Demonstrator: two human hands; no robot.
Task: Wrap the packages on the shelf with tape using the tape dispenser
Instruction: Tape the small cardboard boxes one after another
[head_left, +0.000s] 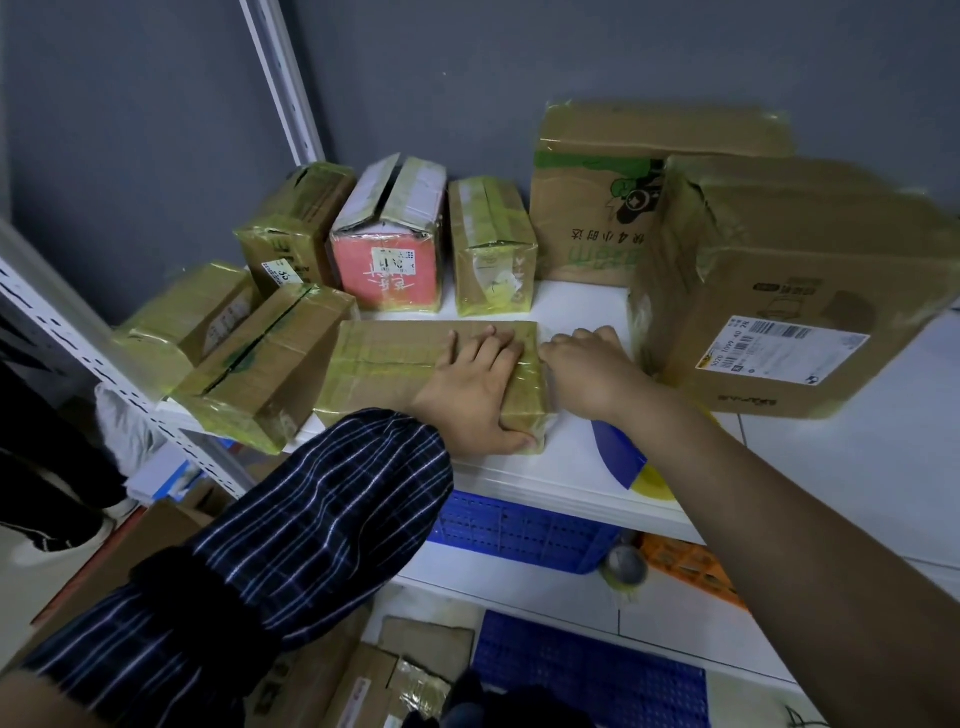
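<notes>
A white shelf (831, 493) stands against a plain grey wall (156, 104). A white slotted upright (283, 78) rises at the shelf's back left corner, and a perforated white rail (78, 332) runs along its left edge.

The flat package (384, 364), brown card under yellowish tape, lies near the front edge, left of the middle. The left hand (475, 384), coming out of a dark plaid sleeve (311, 519), lies flat on the package's right half with its fingers straight and spread and its thumb down the near face. The right hand (587, 364) is at the package's right end with its knuckles up and fingers bent down toward the shelf. I cannot tell whether it grips anything.

The blue tape dispenser (618, 452) with its yellow tape roll (657, 486) lies at the front edge, partly hidden under the right forearm.

A row of small taped boxes stands toward the back, with a red-faced box (387, 244) among them. More taped boxes crowd the left edge, one of them overhanging the front. A box with green print (597, 223) stands against the wall, and a large labelled box (779, 312) sits toward the right.

Below the shelf, a blue crate (519, 530) and an orange crate (691, 564) rest on a lower level, with a grey roll (626, 566) between them. More cardboard boxes (363, 675) lie underneath.
</notes>
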